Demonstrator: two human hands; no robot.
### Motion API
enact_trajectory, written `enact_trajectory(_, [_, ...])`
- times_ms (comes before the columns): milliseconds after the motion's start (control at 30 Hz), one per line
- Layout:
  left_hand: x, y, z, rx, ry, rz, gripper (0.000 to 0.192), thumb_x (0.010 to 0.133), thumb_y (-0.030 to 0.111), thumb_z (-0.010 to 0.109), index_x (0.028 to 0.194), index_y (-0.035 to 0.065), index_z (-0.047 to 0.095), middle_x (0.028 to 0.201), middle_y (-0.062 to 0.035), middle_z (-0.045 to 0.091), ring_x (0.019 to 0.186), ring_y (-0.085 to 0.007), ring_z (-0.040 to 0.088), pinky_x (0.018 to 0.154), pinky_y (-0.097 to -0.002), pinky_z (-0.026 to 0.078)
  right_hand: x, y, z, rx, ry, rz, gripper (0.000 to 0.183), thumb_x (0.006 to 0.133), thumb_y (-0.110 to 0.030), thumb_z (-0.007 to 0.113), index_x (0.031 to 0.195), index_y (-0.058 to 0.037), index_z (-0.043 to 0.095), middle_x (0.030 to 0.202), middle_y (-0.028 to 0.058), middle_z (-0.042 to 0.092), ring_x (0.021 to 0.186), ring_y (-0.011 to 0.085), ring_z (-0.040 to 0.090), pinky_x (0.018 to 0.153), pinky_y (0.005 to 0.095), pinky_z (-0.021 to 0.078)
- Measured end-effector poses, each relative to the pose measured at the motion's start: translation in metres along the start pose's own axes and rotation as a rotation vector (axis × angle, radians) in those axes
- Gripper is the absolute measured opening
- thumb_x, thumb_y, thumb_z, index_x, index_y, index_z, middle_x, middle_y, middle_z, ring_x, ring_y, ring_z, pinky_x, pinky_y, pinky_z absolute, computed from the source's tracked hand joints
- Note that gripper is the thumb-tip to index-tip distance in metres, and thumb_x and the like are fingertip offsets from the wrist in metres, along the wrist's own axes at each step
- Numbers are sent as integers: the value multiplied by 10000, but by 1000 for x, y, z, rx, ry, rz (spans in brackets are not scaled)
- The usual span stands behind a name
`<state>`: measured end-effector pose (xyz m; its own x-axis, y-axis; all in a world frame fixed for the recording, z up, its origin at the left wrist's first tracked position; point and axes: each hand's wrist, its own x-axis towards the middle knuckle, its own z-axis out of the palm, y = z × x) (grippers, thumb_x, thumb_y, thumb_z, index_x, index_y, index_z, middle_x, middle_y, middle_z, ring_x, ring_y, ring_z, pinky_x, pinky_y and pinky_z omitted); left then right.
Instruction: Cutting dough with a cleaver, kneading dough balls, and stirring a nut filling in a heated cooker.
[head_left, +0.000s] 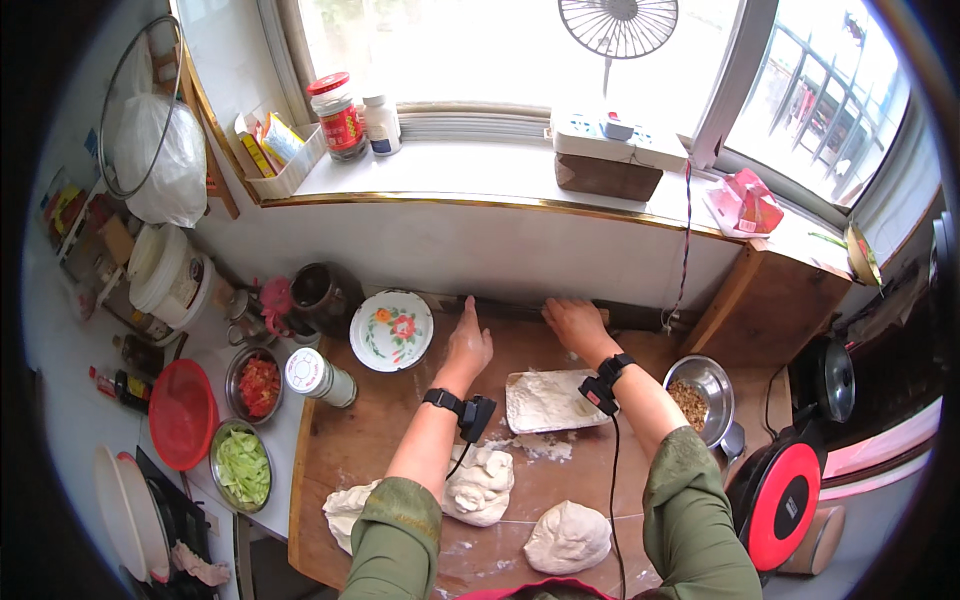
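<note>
My left hand (466, 346) is over the back of the wooden board (397, 442), fingers extended, right of a floral enamel dish (391, 331). My right hand (576, 322) is at the board's back edge by a dark strip, fingers curled over; whether it grips anything is hidden. A light wooden end (604, 316) shows just beside it. Below the hands lies a rectangular tray of flour (551, 401) with spilled flour around it. Nearer me are three dough lumps: one (346, 514) partly behind my left sleeve, one (480, 487) in the middle and one (568, 537) to the right.
Left of the board stand a lidded glass jar (322, 377), bowls of chopped tomato (259, 385) and green vegetable (241, 466), and a red basin (182, 414). A steel bowl of brown crumbly food (694, 397) is at right, near a red-and-black round appliance (784, 506). A cable hangs from my right wrist.
</note>
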<state>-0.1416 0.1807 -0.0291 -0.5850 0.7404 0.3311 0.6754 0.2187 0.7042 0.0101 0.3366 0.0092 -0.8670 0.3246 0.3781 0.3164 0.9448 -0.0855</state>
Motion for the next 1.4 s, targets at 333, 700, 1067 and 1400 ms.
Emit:
enact_trajectory(333, [-15, 7, -34, -28, -159, -200, 694, 793, 140, 524, 1358, 77, 126, 1146, -291, 480, 1057, -368, 500, 882, -377, 418, -8, -24, -33, 118, 146, -19, 395, 714, -158, 609, 1080, -59, 501, 1060, 124, 506, 989, 310, 474, 833, 408, 390])
enact_trajectory(700, [-241, 86, -55, 266, -414, 191, 490, 669, 234, 660, 1125, 108, 529, 1281, -149, 363, 1222, -378, 265, 964, -576, 203, -269, -115, -114, 776, -36, 515, 202, 799, -126, 571, 956, -1, 543, 866, 175, 579, 783, 316, 576, 682, 346, 465])
enact_trajectory(1067, [-187, 50, -42, 492, -234, 169, 344, 740, 190, 570, 1079, 130, 565, 1295, -144, 373, 1232, -349, 283, 984, -545, 206, -338, -163, -51, 471, 213, 725, 284, 847, -210, 458, 986, 30, 519, 966, 195, 558, 924, 361, 508, 820, 402, 402])
enact_trajectory(1400, [-283, 150, 26, -106, -405, 181, 323, 769, 234, 539, 1017, 27, 539, 986, -202, 548, 941, -347, 504, 851, -406, 384, -343, -163, -66, 805, 201, 741, 249, 839, -186, 441, 959, 15, 525, 918, 190, 565, 889, 374, 498, 802, 427, 390])
